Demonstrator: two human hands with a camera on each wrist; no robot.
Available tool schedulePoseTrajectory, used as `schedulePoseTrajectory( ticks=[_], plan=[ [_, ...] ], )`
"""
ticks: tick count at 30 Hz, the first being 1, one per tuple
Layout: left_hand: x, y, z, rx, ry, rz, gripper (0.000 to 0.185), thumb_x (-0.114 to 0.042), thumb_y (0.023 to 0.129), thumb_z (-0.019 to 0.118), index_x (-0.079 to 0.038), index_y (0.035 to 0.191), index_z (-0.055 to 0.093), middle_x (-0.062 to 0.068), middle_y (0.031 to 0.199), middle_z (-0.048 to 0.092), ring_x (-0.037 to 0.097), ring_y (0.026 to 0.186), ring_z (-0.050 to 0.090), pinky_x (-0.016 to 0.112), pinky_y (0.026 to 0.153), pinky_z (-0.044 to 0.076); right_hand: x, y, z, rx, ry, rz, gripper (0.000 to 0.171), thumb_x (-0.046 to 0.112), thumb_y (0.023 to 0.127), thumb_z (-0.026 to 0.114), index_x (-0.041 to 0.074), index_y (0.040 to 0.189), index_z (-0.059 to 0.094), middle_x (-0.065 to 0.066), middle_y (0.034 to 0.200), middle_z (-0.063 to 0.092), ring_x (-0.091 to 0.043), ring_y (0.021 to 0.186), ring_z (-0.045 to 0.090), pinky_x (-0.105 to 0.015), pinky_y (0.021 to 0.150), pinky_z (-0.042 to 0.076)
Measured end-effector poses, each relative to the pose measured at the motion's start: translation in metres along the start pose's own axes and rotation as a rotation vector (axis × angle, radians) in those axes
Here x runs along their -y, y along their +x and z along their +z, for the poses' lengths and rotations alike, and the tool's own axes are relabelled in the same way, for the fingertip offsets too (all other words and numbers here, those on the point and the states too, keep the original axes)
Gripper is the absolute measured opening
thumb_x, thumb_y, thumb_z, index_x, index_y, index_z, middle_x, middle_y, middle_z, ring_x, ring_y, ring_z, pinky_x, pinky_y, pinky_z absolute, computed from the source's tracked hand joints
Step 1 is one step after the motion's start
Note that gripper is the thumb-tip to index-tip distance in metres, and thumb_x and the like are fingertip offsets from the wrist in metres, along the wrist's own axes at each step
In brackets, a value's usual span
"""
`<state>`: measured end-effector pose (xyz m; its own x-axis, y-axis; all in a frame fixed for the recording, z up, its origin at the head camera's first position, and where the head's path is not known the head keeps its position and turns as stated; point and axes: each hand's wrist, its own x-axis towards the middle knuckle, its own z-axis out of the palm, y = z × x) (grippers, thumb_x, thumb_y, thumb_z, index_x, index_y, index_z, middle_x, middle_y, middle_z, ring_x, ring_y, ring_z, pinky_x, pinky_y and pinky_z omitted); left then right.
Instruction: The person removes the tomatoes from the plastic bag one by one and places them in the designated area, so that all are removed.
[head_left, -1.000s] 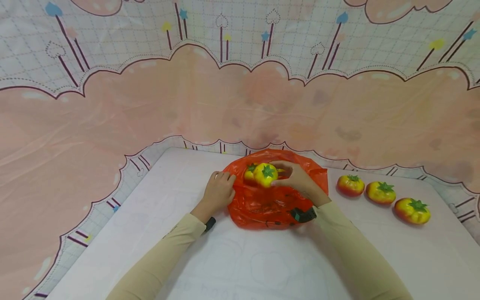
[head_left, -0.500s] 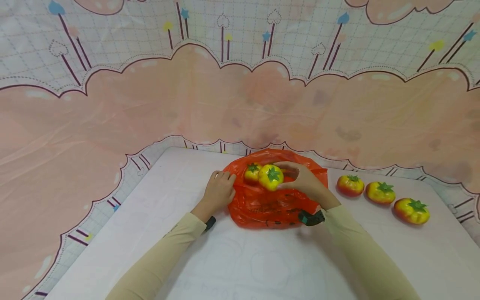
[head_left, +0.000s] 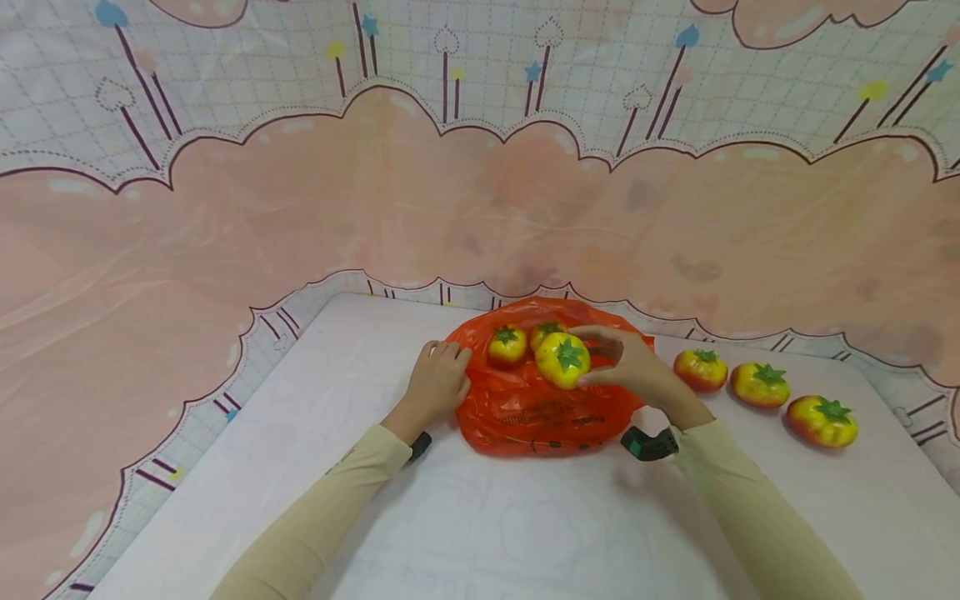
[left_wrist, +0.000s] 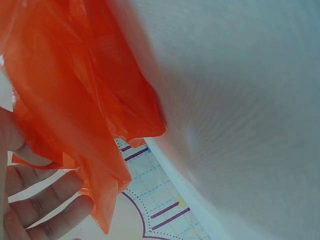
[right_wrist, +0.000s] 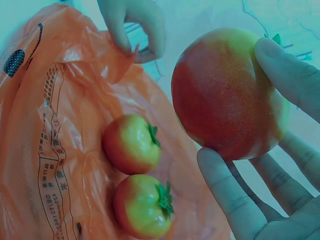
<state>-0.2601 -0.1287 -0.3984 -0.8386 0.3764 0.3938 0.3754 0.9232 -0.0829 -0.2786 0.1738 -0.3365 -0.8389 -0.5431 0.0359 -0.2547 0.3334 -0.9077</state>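
My right hand (head_left: 637, 367) holds a yellow-and-red tomato (head_left: 562, 360) with a green star-shaped top, above the red plastic bag (head_left: 517, 425). In the right wrist view, thumb and fingertips grip the sides of this tomato (right_wrist: 227, 95). Two more tomatoes, one on the left (head_left: 507, 346) and one partly hidden behind the held one (head_left: 547, 332), sit at the bag. My left hand (head_left: 438, 382) pinches the bag's left edge; up close in the left wrist view, the orange-red plastic (left_wrist: 75, 95) hangs by its fingers.
To the right of the bag stand three similar tomatoes in a slanting row: one near it (head_left: 701, 372), a middle one (head_left: 760, 387) and a nearer one (head_left: 822, 423). They rest on the white table (head_left: 465, 533). A printed cloth (head_left: 300, 225) hangs behind.
My right hand has shifted right and slightly nearer with its tomato, uncovering the second tomato at the bag. The left hand stays at the bag's edge.
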Motion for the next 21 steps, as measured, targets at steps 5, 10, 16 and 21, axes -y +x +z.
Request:
schedulePoseTrajectory(
  ticks=[5,10,16,21],
  plan=[
    [0.0,0.0,0.001,-0.008,0.008,0.004,0.023,-0.018,0.082,0.063,-0.007,0.102,0.059,0.01,0.097,0.062,0.027,0.096,0.059,0.045,0.096,0.044,0.001,-0.009,-0.005,-0.007,0.01,0.002,0.067,0.014,0.076,0.076,0.008,0.135,0.046,-0.013,0.143,0.041,-0.037,0.133,0.038,-0.038,0.095,0.049],
    [0.001,0.0,0.002,-0.015,0.016,0.007,0.023,-0.019,0.082,0.063,-0.007,0.101,0.059,0.01,0.096,0.062,0.027,0.095,0.059,0.045,0.095,0.044,0.0,-0.018,-0.01,-0.016,0.0,0.003,0.067,0.013,0.076,0.076,0.007,0.136,0.045,-0.015,0.144,0.04,-0.039,0.134,0.036,-0.032,0.091,0.052],
    [0.001,0.0,0.002,-0.012,0.02,0.01,0.022,-0.018,0.082,0.062,-0.007,0.101,0.059,0.01,0.096,0.062,0.027,0.094,0.059,0.045,0.094,0.044,-0.003,-0.028,-0.016,-0.03,-0.039,0.006,0.067,0.016,0.077,0.076,0.009,0.136,0.045,-0.012,0.141,0.044,-0.037,0.132,0.039,-0.03,0.093,0.05],
    [0.002,0.0,0.002,-0.007,0.028,0.005,0.024,-0.019,0.082,0.062,-0.007,0.102,0.059,0.01,0.096,0.063,0.027,0.095,0.059,0.044,0.095,0.044,-0.003,-0.037,-0.021,-0.042,-0.016,0.003,0.066,0.014,0.076,0.076,0.009,0.135,0.046,0.001,0.135,0.048,-0.028,0.129,0.043,-0.023,0.088,0.052]
  ],
)
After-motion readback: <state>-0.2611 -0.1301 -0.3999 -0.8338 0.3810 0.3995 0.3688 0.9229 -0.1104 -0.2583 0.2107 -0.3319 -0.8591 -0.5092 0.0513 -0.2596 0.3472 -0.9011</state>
